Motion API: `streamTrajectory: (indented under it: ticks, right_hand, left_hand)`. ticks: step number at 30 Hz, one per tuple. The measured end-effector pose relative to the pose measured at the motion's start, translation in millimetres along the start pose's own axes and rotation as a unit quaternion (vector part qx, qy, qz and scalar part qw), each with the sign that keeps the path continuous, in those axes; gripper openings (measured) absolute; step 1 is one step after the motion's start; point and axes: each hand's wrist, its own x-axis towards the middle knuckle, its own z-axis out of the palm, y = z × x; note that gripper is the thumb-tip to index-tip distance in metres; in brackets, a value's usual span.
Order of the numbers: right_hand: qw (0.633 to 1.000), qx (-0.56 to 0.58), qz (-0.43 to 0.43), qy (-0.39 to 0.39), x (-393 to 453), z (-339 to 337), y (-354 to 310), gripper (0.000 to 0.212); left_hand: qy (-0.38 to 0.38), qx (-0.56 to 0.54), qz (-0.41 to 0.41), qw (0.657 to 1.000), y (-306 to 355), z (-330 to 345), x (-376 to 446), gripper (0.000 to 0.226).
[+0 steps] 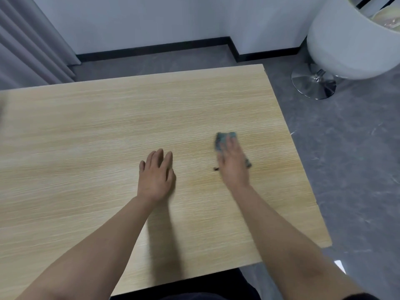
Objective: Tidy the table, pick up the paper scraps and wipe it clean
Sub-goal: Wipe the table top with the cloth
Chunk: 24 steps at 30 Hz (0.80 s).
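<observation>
A light wooden table (86, 137) fills most of the view. My right hand (234, 164) presses flat on a blue-green cloth (220, 140), which sticks out past my fingertips; hand and cloth are blurred by motion. A dark corner of the cloth shows at my wrist's left side. My left hand (157, 175) lies palm down on the tabletop near the middle, fingers together, holding nothing. No paper scraps show on the table.
A white swivel chair (346, 40) on a chrome base (313, 83) stands on the grey floor past the table's far right corner. Grey curtains (28, 44) hang at the far left. A small white scrap (339, 265) lies on the floor at the near right.
</observation>
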Motion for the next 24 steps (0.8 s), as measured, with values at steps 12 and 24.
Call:
streamTrajectory:
  ticks: [12,24]
  right_hand:
    - [0.998,-0.009,0.056,0.001,43,-22,74,0.048]
    - [0.987,-0.079,-0.111,-0.088,32,4,-1,0.045]
  left_hand:
    - [0.002,0.005,0.024,1.000,-5,-9,32,0.053]
    - [0.001,-0.020,0.024,1.000,-5,-6,38,0.049]
